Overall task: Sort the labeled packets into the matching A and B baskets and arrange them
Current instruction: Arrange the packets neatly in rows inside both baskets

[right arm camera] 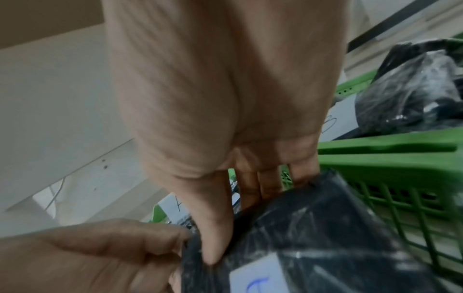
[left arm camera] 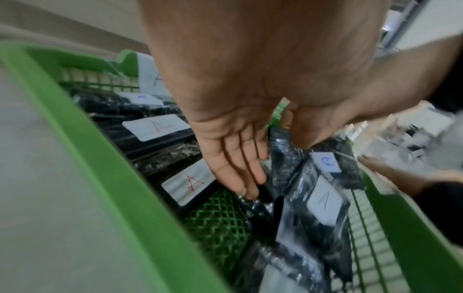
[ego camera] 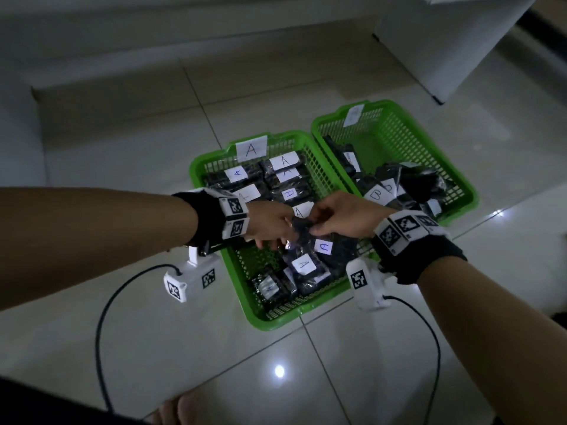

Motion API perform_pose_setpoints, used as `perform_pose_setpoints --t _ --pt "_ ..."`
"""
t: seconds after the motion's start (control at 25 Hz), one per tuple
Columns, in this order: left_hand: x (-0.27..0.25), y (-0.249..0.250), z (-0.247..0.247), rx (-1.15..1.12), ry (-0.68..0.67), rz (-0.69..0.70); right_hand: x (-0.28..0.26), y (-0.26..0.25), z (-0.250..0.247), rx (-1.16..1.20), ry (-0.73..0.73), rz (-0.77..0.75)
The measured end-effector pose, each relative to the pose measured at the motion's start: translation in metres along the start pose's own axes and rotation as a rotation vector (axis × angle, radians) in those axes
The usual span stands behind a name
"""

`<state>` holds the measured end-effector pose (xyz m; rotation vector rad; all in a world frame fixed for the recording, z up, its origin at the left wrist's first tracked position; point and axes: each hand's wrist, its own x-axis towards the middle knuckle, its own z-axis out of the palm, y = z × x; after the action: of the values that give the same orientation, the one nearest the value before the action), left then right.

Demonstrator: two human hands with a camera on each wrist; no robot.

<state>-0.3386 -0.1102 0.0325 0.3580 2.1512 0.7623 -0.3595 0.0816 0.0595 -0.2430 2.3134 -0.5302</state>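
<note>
Right hand [right arm camera: 225, 123] and left hand [ego camera: 270, 223] both pinching crinkly black packet [ego camera: 319, 253], over green mesh A basket [ego camera: 245, 289]

Glossy tiled floor [ego camera: 352, 378] carrying two green baskets

The A basket [ego camera: 211, 191] and the B basket [ego camera: 460, 185] stand side by side on the pale tiles, their long rims touching. A white cabinet [ego camera: 454, 47] stands on the floor beyond the B basket. A step or ledge [ego camera: 107, 99] runs along the floor's far edge. A bare foot [ego camera: 184, 409] rests at the near edge.
</note>
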Motion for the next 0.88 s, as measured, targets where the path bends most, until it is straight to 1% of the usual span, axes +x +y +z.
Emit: perform_pose_setpoints --t 0.04,0.08,0.16,0.2,0.24,0.32,0.36,0.4,0.44,0.48,0.52,0.56,0.6,0.64,0.68,0.72,0.76,0.88 --pt "0.000 0.000 -0.003 -0.123 0.035 0.002 0.001 0.002 -0.001 0.055 0.034 -0.009" --pt "0.000 0.000 -0.007 -0.197 0.088 0.011 0.002 0.002 -0.001 0.112 0.073 -0.031" --pt "-0.001 -0.003 -0.017 -0.232 0.235 0.012 0.002 -0.001 0.002 0.162 0.199 -0.112" --pt "0.000 -0.005 -0.021 -0.247 0.309 -0.006 0.003 -0.002 0.003 0.131 0.279 -0.163" --pt "0.001 -0.006 -0.024 -0.311 0.359 -0.030 0.003 -0.004 0.004 0.067 0.346 -0.214" --pt "0.004 -0.008 -0.031 -0.487 0.389 -0.054 0.006 -0.009 0.002 -0.147 0.427 -0.296" --pt "0.004 -0.007 -0.033 -0.505 0.394 -0.056 0.008 -0.013 -0.001 -0.270 0.447 -0.307" --pt "0.004 -0.007 -0.038 -0.416 0.429 -0.058 0.011 -0.018 -0.005 -0.383 0.465 -0.306" --pt "0.003 -0.009 -0.044 -0.211 0.490 -0.062 0.016 -0.022 -0.008 -0.474 0.477 -0.304" --pt "0.003 -0.012 -0.052 0.091 0.567 -0.066 0.023 -0.026 -0.012 -0.532 0.480 -0.307" --pt "0.001 -0.016 -0.062 0.406 0.603 -0.069 0.031 -0.028 -0.016 -0.565 0.477 -0.315" --pt "-0.001 -0.020 -0.070 0.637 0.580 -0.086 0.040 -0.031 -0.018 -0.588 0.463 -0.319" --pt "-0.003 -0.026 -0.079 0.793 0.485 -0.138 0.049 -0.034 -0.019 -0.622 0.448 -0.315" --pt "-0.004 -0.031 -0.084 0.877 0.364 -0.207 0.058 -0.037 -0.019 -0.665 0.440 -0.309" --pt "-0.004 -0.036 -0.087 0.911 0.265 -0.271 0.067 -0.040 -0.017 -0.708 0.435 -0.300" --pt "-0.002 -0.041 -0.086 0.916 0.215 -0.294 0.075 -0.043 -0.015 -0.738 0.430 -0.292" --pt "0.000 -0.045 -0.084 0.910 0.198 -0.291 0.081 -0.046 -0.012 -0.743 0.419 -0.279" --pt "0.008 -0.055 -0.079 0.871 0.247 -0.268 0.092 -0.049 -0.005 -0.653 0.366 -0.202"
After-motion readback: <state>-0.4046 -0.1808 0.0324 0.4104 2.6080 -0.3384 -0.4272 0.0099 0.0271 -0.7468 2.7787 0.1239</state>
